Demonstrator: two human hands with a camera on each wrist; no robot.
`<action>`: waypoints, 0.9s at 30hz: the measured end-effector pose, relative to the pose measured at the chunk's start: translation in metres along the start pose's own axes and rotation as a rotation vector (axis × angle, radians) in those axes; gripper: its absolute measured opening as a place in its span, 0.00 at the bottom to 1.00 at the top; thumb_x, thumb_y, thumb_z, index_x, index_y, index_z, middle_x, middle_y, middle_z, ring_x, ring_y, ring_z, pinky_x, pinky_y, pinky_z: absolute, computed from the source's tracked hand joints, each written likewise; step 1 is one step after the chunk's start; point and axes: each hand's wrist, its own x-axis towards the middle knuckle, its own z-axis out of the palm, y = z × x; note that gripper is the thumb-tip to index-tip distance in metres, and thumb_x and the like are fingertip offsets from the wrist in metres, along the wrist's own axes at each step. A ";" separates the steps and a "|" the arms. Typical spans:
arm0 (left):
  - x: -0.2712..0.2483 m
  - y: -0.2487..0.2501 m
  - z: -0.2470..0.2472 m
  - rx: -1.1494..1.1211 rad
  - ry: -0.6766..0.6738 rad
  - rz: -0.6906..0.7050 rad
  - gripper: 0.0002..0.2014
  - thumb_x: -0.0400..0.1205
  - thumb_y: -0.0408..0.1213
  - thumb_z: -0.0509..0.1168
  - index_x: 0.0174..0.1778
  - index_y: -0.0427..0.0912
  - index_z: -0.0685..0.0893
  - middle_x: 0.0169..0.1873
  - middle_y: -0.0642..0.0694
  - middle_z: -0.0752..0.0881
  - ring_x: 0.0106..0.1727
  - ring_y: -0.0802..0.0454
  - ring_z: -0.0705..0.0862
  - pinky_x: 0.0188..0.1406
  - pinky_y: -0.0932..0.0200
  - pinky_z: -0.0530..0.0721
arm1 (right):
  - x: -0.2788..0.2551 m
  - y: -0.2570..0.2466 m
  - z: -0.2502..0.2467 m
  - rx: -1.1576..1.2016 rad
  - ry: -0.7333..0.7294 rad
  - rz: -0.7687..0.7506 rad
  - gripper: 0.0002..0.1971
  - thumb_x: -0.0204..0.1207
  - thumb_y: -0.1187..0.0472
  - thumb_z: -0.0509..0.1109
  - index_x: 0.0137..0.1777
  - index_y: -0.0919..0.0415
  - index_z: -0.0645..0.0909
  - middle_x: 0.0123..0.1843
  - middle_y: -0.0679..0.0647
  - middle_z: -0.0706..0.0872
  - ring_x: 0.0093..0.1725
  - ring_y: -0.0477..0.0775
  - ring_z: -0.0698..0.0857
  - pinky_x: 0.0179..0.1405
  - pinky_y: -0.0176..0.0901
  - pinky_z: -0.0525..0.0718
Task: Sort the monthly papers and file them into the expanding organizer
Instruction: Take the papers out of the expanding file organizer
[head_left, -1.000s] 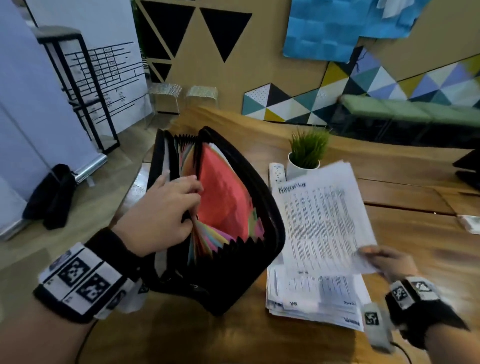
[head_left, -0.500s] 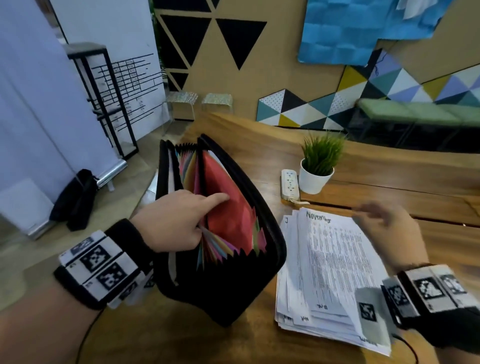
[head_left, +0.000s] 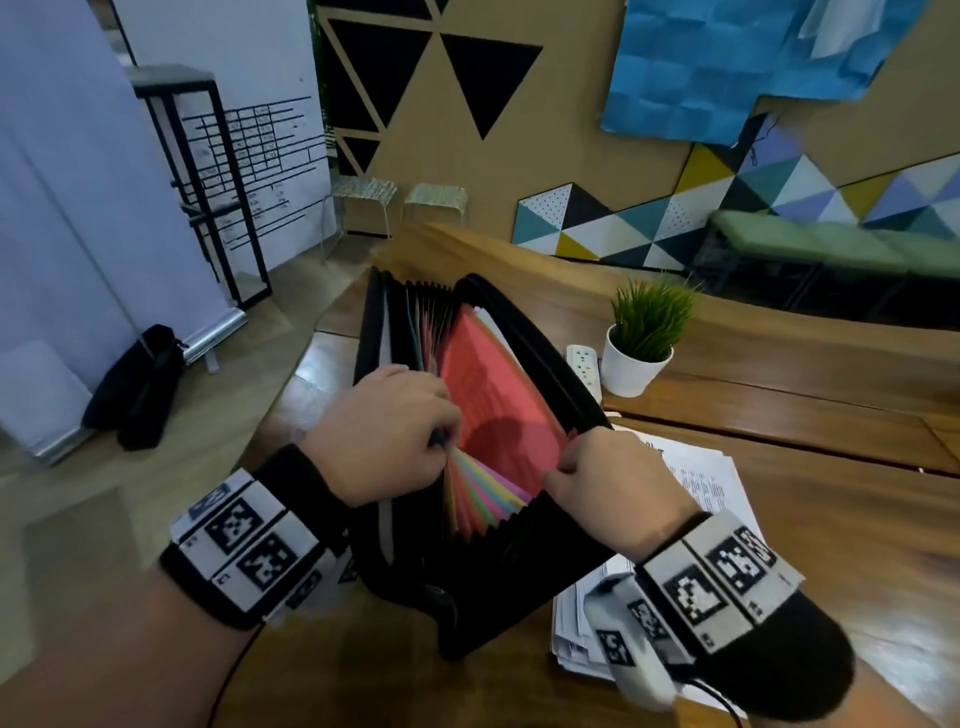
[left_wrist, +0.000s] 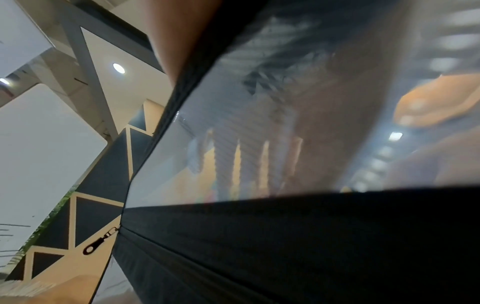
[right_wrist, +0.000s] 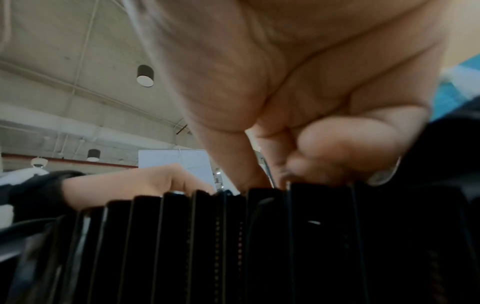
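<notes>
Having put the sheet back on the papers on the table, the right hand is now joining the left hand, both pinching dividers inside the upright organizer, probably hunting the month's slot; only the right wrist view is showing the curled fingertips at the pleats.

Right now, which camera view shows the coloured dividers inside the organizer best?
The head view: the coloured dividers fan out in the open organizer between both hands. The left wrist view gives only blurred colour bands through a translucent panel. The right wrist view shows only black pleats, no colours.
</notes>
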 end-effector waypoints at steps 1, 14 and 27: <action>0.000 -0.002 0.000 0.001 -0.011 0.010 0.12 0.67 0.41 0.57 0.37 0.51 0.87 0.38 0.56 0.85 0.51 0.53 0.84 0.60 0.56 0.73 | -0.001 0.000 0.000 0.001 -0.013 -0.071 0.12 0.73 0.52 0.63 0.37 0.60 0.79 0.38 0.57 0.83 0.45 0.62 0.84 0.35 0.43 0.77; 0.008 0.005 -0.003 0.326 -0.222 0.130 0.22 0.78 0.42 0.59 0.69 0.58 0.74 0.58 0.52 0.78 0.70 0.47 0.69 0.77 0.47 0.52 | 0.003 -0.001 -0.005 0.268 0.001 -0.270 0.10 0.74 0.68 0.60 0.44 0.54 0.79 0.42 0.54 0.87 0.44 0.55 0.85 0.44 0.41 0.80; -0.004 -0.002 0.014 0.153 0.104 0.068 0.08 0.59 0.40 0.63 0.29 0.52 0.87 0.31 0.55 0.83 0.45 0.47 0.85 0.63 0.42 0.74 | 0.046 -0.024 0.009 -0.203 -0.190 0.300 0.16 0.75 0.50 0.67 0.53 0.63 0.79 0.43 0.55 0.81 0.47 0.56 0.84 0.40 0.41 0.78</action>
